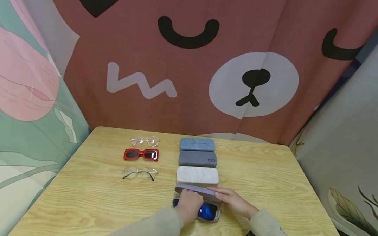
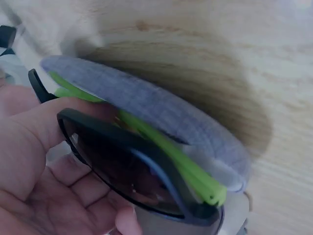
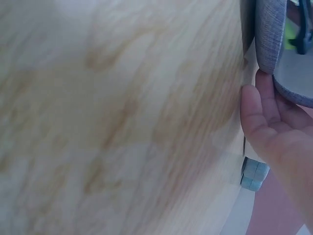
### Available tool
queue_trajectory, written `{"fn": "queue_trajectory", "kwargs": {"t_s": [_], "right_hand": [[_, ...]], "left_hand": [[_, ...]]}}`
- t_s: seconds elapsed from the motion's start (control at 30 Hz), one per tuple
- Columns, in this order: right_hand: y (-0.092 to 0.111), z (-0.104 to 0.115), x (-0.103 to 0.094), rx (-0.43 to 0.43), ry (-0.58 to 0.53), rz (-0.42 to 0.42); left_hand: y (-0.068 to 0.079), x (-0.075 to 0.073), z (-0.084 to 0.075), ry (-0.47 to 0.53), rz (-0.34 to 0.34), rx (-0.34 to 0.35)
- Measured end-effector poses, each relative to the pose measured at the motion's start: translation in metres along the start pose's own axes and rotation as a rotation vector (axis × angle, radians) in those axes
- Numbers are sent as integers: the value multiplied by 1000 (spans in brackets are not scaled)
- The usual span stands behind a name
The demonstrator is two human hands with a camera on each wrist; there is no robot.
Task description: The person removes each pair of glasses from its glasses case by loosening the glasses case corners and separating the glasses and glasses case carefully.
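Observation:
A lilac-lidded glasses case [image 1: 186, 187] lies raised open near the front middle of the table, its hollow facing the person. Sunglasses [image 1: 207, 211] with a black frame, blue-shining lenses and green on the temples sit in its lower half. My left hand [image 1: 190, 204] reaches over the case and pinches the sunglasses; in the left wrist view its thumb passes behind a dark lens [image 2: 124, 169]. At the right end, my right hand [image 1: 234, 201] holds the case, fingers along the lid. The right wrist view shows those fingers at the case's grey woven corner [image 3: 268, 58].
Behind the open case stand a white case [image 1: 197, 175], a dark grey-blue case [image 1: 195, 158] and a blue case [image 1: 197, 144] in a column. To the left lie clear-lens glasses [image 1: 139, 172], red sunglasses [image 1: 141, 154] and thin-rimmed glasses [image 1: 145, 141]. A patterned curtain [image 1: 189, 114] hangs behind the table.

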State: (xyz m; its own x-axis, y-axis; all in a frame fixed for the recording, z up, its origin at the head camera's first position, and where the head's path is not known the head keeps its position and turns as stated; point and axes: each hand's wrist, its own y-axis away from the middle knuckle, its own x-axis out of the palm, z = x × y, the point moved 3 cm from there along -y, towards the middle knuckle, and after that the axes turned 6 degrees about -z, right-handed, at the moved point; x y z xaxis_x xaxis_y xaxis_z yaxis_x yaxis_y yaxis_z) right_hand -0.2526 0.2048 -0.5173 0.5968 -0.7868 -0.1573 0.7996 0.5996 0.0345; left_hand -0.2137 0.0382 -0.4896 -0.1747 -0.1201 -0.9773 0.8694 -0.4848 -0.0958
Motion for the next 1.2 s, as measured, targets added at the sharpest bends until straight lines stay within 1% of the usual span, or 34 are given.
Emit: {"fn": "queue_trajectory", "kwargs": {"t_s": [0.1, 0.17, 0.23, 0.33, 0.47, 0.53, 0.7, 0.83, 1.0, 1.2], "right_hand": [[1, 0, 0, 18, 4, -3], [2, 0, 0, 28, 13, -4], [3, 1, 0, 37, 15, -5], [3, 1, 0, 51, 22, -5], [2, 0, 0, 70, 27, 1], [2, 0, 0, 73, 32, 4], [2, -1, -1, 78, 45, 8], [2, -1, -1, 87, 46, 8], [2, 0, -1, 91, 32, 13], [1, 2, 0, 79, 14, 22]], "left_hand": [[4, -6, 4, -3, 14, -4], [6, -10, 7, -3, 0, -4], [10, -13, 11, -1, -27, 2], [16, -15, 20, 14, -90, 16], [27, -14, 33, 32, -145, 35], [32, -13, 40, 32, -155, 41], [44, -15, 57, 21, -151, 46], [50, -19, 69, 63, -154, 47], [57, -20, 84, 129, -193, 37], [64, -19, 96, 158, -211, 56]]}}
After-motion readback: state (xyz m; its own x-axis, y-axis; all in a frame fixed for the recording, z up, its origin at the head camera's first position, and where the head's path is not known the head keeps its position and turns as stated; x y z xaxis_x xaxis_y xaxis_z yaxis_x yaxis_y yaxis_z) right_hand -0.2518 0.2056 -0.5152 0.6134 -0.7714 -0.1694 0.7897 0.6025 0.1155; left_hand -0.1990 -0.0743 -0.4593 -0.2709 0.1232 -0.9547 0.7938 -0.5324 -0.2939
